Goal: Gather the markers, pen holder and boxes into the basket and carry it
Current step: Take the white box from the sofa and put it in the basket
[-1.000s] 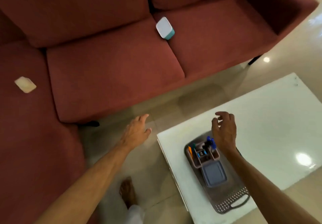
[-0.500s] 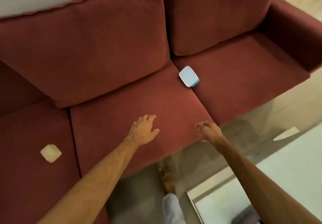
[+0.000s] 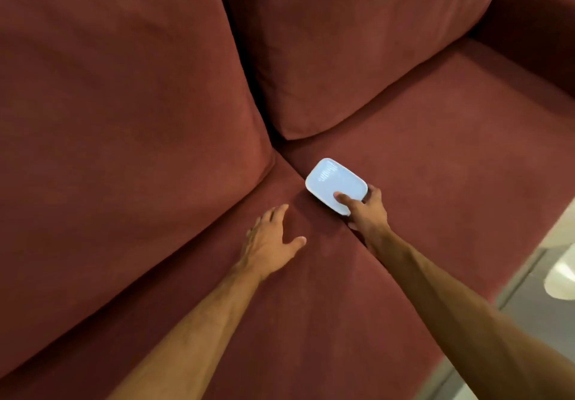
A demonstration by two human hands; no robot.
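A small box with a pale blue-white lid [image 3: 333, 182] lies on the dark red sofa, right at the seam between two seat cushions. My right hand [image 3: 364, 210] grips its near end, thumb on the lid and fingers around the side. My left hand [image 3: 270, 241] hovers over or rests on the left seat cushion beside it, fingers spread, holding nothing. The basket, markers and pen holder are out of view.
The red sofa [image 3: 155, 119] fills the view, with two back cushions and an armrest [image 3: 535, 20] at the upper right. At the right edge, pale floor and a white table corner [image 3: 561, 278] show.
I have leaned in toward the sofa; the table and basket left the view. My right hand reached forward and closed on the box. My left hand moved forward over the cushion.
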